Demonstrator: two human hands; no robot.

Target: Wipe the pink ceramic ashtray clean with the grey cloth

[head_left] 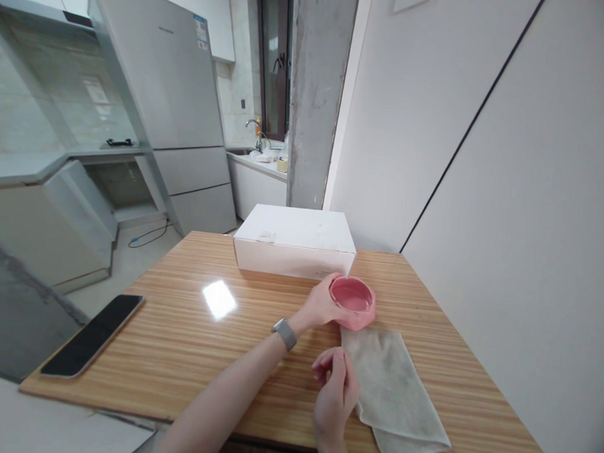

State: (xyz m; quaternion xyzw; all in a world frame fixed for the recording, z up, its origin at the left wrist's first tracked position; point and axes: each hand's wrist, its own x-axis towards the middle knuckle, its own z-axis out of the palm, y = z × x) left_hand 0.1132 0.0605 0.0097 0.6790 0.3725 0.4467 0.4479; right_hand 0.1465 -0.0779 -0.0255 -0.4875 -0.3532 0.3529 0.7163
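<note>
My left hand [320,303] grips the near left side of a small pink bowl [353,301], which rests on the wooden table [187,342] at the far edge of a folded grey-beige cloth [392,391]. A watch sits on that wrist. My right hand [335,391] hovers just left of the cloth, fingers curled and pinched together, touching the cloth's left edge or very close to it. Whether it holds anything is unclear.
A white rectangular box [294,243] lies at the table's far edge, just behind the bowl. A black phone [93,335] lies face up at the table's left corner. A white wall runs along the right side. A fridge [172,100] and kitchen counter stand beyond.
</note>
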